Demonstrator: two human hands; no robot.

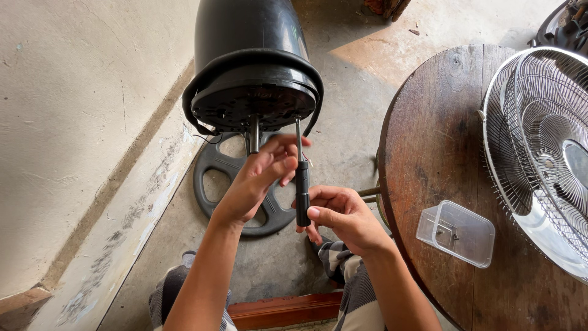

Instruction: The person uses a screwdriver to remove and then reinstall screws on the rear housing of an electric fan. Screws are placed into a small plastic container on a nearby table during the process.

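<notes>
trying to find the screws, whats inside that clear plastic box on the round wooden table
The clear plastic box on the round wooden table holds a few small dark bits near its middle, possibly screws; they are too small to tell. The rest of it looks empty.

Glossy black plastic on the fan motor housing [251,37], matt black handle and bare metal shaft on the screwdriver [302,187]. Rough, dark worn wood on the round table [441,141] at right, with shiny chromed wire on the fan grille [539,141] and clear smooth plastic on the small box [456,233]. Rough grey concrete on the floor [349,98].

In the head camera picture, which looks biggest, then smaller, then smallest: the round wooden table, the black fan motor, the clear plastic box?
1. Round wooden table
2. Black fan motor, though it sits nearer the camera, so its look may mislead
3. Clear plastic box
</notes>
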